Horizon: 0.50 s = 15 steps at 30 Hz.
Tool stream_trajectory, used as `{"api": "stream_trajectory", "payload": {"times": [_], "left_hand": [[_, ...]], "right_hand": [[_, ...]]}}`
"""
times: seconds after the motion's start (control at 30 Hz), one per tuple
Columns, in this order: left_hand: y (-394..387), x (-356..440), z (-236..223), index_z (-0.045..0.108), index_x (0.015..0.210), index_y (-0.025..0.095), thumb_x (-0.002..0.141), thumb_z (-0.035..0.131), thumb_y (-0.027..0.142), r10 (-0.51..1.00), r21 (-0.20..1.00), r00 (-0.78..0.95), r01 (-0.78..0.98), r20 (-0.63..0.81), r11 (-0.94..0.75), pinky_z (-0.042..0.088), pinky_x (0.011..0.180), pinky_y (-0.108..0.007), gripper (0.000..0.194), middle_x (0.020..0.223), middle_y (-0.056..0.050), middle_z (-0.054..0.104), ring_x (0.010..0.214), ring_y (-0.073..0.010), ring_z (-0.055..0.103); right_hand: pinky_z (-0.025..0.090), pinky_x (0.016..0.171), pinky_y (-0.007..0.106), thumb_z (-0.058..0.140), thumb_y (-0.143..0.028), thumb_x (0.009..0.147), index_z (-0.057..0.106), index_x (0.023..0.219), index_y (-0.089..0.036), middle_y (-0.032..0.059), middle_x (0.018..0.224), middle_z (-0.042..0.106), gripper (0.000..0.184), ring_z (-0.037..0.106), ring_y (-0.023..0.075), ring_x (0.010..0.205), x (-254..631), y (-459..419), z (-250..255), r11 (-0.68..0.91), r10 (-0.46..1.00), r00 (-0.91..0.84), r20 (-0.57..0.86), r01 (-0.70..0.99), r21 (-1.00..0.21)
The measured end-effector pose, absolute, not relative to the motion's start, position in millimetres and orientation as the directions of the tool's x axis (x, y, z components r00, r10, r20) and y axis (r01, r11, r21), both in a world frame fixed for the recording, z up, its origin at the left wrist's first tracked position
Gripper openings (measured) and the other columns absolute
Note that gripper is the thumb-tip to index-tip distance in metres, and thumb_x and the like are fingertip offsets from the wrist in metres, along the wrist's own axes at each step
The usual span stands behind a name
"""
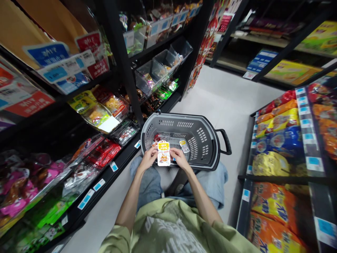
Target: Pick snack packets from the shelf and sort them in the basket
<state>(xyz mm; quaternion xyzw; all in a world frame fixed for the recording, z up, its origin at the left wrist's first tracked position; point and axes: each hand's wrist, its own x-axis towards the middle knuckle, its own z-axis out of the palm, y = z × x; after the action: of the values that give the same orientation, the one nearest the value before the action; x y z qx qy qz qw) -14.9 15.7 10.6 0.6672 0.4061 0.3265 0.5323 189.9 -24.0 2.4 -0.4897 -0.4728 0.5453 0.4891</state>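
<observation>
The white-and-yellow packet (163,160) is being held over the near side of the grey basket (181,117). Its long axis is running away from the body, the yellow end pointing forward, the printed face looking upward. The left hand (149,158) and right hand (179,157) are pinching its side edges with fingers. Other packets (184,146) are already lying inside; this one is not yet resting there.

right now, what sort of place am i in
Most likely a snack aisle in a shop: black shelving stocked with colourful packaged goods, small blue-and-white rectangular price labels, and a grey plastic shopping basket in front of you.
</observation>
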Motion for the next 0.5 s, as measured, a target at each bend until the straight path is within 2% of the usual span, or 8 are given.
{"api": "stream_trajectory", "payload": {"times": [0.2,0.5], "left_hand": [[16.2,-14.0,11.8,0.056,0.106,0.015,0.088,0.052,0.035,0.89,0.97,0.457,0.219,-0.005,-0.107,0.049,0.071,-0.025,0.027,0.082,-0.003,0.069,0.075,-0.0155,0.064],[14.0,-13.2,14.4,0.055,0.099,0.017,0.088,0.051,0.031,0.887,0.973,0.462,0.204,-0.001,-0.106,0.047,0.06,-0.021,0.019,0.076,-0.001,0.066,0.065,-0.0127,0.06]], "right_hand": [[0.039,0.048,0.025,0.06,-0.047,0.081,0.062,0.082,-0.018,-0.0031,0.055,0.052,0.029,0.047,0.0121,0.048,189.3,-24.8,4.5,-0.059,0.997,-0.048,-0.057,-0.052,-0.997],[0.038,0.049,0.023,0.054,-0.044,0.086,0.06,0.083,-0.018,-0.0032,0.057,0.051,0.026,0.047,0.0115,0.049,187.7,-27.1,-1.8,-0.022,0.999,-0.047,-0.024,0.04,-0.999]]}}
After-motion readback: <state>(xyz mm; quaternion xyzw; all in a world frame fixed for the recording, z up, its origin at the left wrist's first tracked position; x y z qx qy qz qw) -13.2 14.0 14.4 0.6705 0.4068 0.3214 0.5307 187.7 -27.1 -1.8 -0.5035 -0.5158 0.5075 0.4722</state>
